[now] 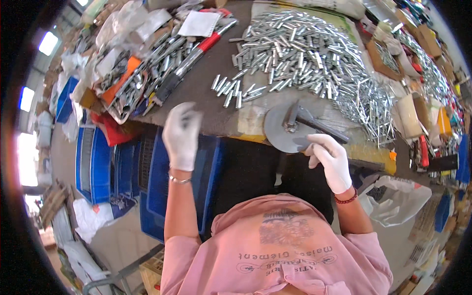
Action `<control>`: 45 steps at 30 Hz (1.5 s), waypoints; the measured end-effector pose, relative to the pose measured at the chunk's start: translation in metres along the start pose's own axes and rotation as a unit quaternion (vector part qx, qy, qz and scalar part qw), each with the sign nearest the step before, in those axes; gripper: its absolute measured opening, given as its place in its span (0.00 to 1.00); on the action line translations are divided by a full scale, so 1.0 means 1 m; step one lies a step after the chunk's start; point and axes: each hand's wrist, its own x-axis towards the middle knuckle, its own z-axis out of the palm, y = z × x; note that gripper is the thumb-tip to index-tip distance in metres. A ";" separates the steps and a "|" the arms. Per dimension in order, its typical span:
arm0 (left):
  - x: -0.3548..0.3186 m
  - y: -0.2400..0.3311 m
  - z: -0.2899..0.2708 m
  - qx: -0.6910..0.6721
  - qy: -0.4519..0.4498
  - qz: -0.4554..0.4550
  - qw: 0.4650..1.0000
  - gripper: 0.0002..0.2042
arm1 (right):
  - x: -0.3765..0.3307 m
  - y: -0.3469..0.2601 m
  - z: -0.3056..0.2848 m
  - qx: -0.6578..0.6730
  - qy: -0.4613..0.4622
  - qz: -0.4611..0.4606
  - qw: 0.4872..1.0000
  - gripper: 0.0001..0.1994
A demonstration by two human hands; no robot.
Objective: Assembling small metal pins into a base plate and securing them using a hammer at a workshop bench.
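My left hand [182,135], in a white glove, is raised at the table's front edge. Its fingers look curled but are smeared by motion, so what they hold, if anything, does not show. My right hand [330,162], also gloved, has its fingers bent together by the right rim of a round grey metal disc [278,132]; anything pinched in them is hidden. Across the disc lies a hammer [322,129] with a dark handle, just beyond my right fingers. Behind it spreads a big heap of short silvery metal pins [295,54], with several strewn at its left.
Long thin metal rods [366,110] lie at the heap's right. Tools and a red-and-black bar [189,61] crowd the table's left. Blue plastic crates [158,182] stand below the left edge. A white plastic bag [400,199] hangs at the right.
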 end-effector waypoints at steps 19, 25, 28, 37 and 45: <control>0.012 0.071 0.058 -0.246 -0.254 -0.206 0.913 0.17 | -0.011 -0.014 -0.114 -0.517 0.344 -0.205 0.757 0.04; -0.019 0.095 0.075 -0.259 -0.367 -0.190 0.873 0.10 | 0.044 -0.014 -0.137 -0.618 0.319 -0.149 0.703 0.04; -0.023 0.097 0.087 -0.229 -0.392 -0.154 0.878 0.09 | 0.053 -0.017 -0.138 -0.634 0.287 -0.111 0.709 0.05; -0.032 0.079 0.084 -0.067 -0.325 0.140 0.933 0.11 | 0.037 -0.036 -0.104 -0.448 0.312 -0.285 0.788 0.03; -0.048 0.097 0.068 0.016 -0.298 0.212 0.931 0.05 | 0.011 -0.008 0.006 -0.237 0.045 -0.220 0.945 0.06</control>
